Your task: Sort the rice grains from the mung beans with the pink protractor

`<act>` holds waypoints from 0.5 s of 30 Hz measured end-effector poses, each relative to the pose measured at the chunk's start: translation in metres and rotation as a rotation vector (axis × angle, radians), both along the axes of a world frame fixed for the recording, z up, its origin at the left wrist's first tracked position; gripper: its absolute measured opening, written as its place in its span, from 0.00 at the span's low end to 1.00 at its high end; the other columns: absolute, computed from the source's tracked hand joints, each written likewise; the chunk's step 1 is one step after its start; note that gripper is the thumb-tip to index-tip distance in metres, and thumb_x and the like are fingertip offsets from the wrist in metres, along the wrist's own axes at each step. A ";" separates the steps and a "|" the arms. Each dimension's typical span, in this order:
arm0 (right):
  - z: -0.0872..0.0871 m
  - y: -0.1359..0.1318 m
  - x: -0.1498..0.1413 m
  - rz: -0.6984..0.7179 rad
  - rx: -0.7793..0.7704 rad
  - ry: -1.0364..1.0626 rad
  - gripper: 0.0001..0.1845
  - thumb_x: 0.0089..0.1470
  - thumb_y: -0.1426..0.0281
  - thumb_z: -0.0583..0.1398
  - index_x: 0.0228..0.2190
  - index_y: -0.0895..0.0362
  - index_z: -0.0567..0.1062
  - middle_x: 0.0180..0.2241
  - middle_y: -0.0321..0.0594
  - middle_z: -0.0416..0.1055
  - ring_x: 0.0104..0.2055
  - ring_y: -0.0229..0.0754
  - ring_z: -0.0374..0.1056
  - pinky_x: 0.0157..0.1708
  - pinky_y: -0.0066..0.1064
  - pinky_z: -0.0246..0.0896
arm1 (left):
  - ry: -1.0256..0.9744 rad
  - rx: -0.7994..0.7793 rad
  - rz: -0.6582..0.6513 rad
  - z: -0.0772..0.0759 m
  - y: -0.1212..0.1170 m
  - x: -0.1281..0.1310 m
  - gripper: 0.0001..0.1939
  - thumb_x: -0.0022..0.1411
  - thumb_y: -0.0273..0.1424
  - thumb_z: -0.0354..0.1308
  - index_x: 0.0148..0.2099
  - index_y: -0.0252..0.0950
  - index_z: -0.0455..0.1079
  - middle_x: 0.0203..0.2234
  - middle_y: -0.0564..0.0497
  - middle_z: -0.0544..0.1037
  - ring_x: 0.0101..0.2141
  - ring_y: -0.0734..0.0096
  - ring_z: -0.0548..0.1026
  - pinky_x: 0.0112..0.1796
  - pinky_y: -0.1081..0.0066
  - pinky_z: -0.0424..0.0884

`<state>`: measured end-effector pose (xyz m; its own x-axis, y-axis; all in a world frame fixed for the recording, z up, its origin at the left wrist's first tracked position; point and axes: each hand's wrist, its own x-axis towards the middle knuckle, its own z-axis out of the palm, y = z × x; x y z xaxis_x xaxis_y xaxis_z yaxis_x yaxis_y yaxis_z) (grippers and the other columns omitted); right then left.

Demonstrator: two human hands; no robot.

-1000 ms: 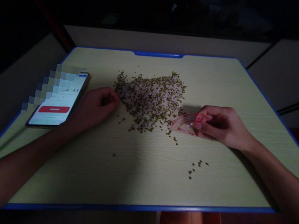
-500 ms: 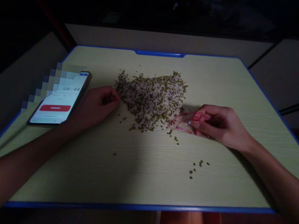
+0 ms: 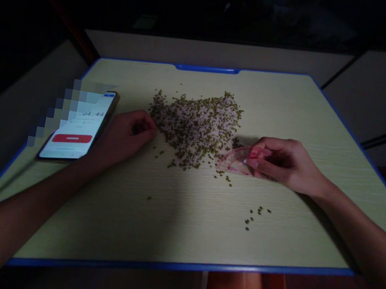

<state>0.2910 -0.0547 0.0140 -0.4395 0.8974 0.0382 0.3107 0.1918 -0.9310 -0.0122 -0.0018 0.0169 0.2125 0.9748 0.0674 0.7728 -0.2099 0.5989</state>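
A spread pile of green beans mixed with pale, rice-like grains [image 3: 196, 125] covers the middle of the table. At its left edge rests my left hand [image 3: 130, 131], fingers curled in and thumb against the forefinger, with nothing visible in it. To the right of the pile, my right hand [image 3: 279, 161] pinches a clear plastic protractor [image 3: 230, 162] with reddish markings between thumb and fingers. The protractor's curved end lies low by the pile's right edge, touching or nearly touching some beans. My fingers cover its right part.
A phone [image 3: 79, 125] showing a timer lies left of my left wrist. Several loose beans [image 3: 251, 218] are scattered near the front right. The wood-look table [image 3: 107, 234] has a blue rim and a blue handle strip [image 3: 207, 69] at the back. The room is dim.
The protractor has tilted or shifted very slightly in my right hand. My left hand stays in place, and the pile looks the same.
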 end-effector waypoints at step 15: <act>0.011 -0.005 -0.014 0.067 0.373 -0.280 0.06 0.54 0.71 0.57 0.28 0.61 0.70 0.23 0.37 0.67 0.23 0.33 0.60 0.22 0.24 0.53 | 0.025 0.006 0.005 0.003 -0.001 0.001 0.06 0.52 0.32 0.50 0.31 0.35 0.65 0.25 0.53 0.70 0.28 0.73 0.67 0.32 0.71 0.63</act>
<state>0.2772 -0.0595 0.0247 -0.5357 0.8141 0.2244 0.5150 0.5256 -0.6771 -0.0110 -0.0028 0.0198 0.2092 0.9755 0.0675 0.7888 -0.2092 0.5779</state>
